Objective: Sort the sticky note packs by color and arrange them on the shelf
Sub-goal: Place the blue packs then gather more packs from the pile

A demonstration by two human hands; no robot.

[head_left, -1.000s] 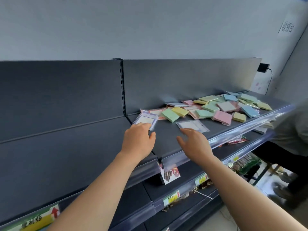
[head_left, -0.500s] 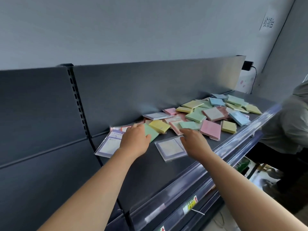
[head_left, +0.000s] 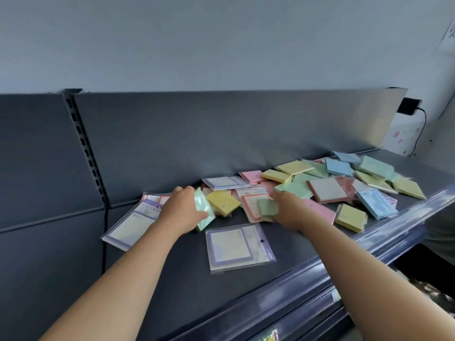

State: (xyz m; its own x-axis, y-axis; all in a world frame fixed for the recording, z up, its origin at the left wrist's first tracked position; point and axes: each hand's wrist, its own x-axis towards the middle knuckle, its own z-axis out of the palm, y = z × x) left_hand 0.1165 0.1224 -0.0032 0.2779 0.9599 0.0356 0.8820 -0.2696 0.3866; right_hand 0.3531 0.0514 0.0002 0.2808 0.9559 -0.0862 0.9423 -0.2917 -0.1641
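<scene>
1. Left hand: arm reaches forward from the lower left and the back of the hand faces up. The fingers and thumb are closed round one pale green pack, which is held tilted, its edge off the shelf.
2. Right hand: arm reaches in from the lower right. The fingers pinch one darker green pack at its right edge (the fingertips are mostly hidden behind it). The two hands are near each other at the left end of the heap.
3. Purple-bordered sleeves, three:
   - front purple sleeve lies flat and alone, just in front of the hands.
   - left purple sleeve is partly under the left forearm.
   - rear purple sleeve is against the back panel.
4. Red-bordered sleeves, two:
   - middle red sleeve lies between the hands, under the darker green pack.
   - tucked red sleeve shows as a corner beyond the left hand.
5. Yellow packs, at least five. The nearest yellow pack is just right of the left hand, and the front yellow pack is near the shelf rail.
6. Blue packs, three: front blue pack, middle blue pack and rear blue pack.
7. Pink and further green packs overlap in the heap on the right half of the shelf (the count cannot be told). One pink pack lies at the back.
8. Black plug with its cable is on the wall beyond the panel's right end.
</scene>
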